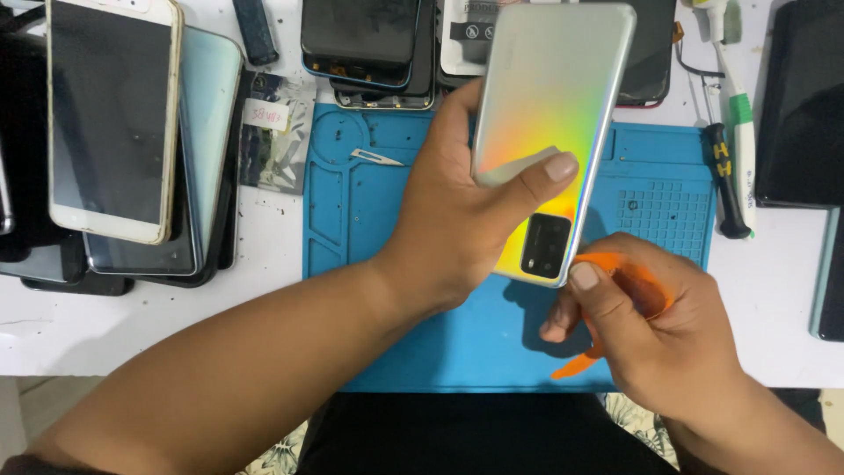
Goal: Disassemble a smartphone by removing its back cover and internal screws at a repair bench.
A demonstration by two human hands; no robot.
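My left hand [457, 211] holds a smartphone [554, 105] back side up above the blue work mat [369, 211]. The phone's back is iridescent silver with a rainbow sheen and a black camera block near its lower end. My thumb lies across the back. My right hand [651, 325] grips an orange plastic pry tool [637, 286], pressed against the phone's lower right edge beside the camera block. Part of the tool pokes out below my fingers.
Stacked phones [114, 123] lie at left on the white table [132, 325], beside a small foil bag [277, 132]. Phone parts [360, 44] sit at the back. A black-handled screwdriver [725, 185], a toothbrush [743, 141] and dark phones [804, 105] lie at right. A small metal blade [376, 157] rests on the mat.
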